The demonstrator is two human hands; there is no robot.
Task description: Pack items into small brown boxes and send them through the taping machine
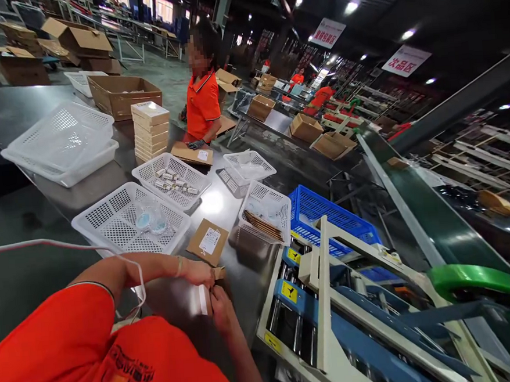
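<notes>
On the metal table right in front of me is a small brown cardboard box (207, 302) with a white label on its side. My left hand (199, 273) is closed at its top, by a raised flap (219, 273). Lower down, my right hand (222, 309) grips the near right side, its fingertips close to the left hand's. Part of the box is hidden behind my hands. A flat cardboard piece with a white label (208, 242) lies just beyond them. Left of it, a white basket (95, 221) holds clear bags with round blue-and-white items (143, 220).
Another white basket (142, 172) contains several small vials. White baskets stack at left (62, 175); boxes pile up behind (151, 131). Flat cardboard fills a basket (286, 206) near a roller conveyor machine (325, 326). A co-worker in orange (203, 104) stands across the table.
</notes>
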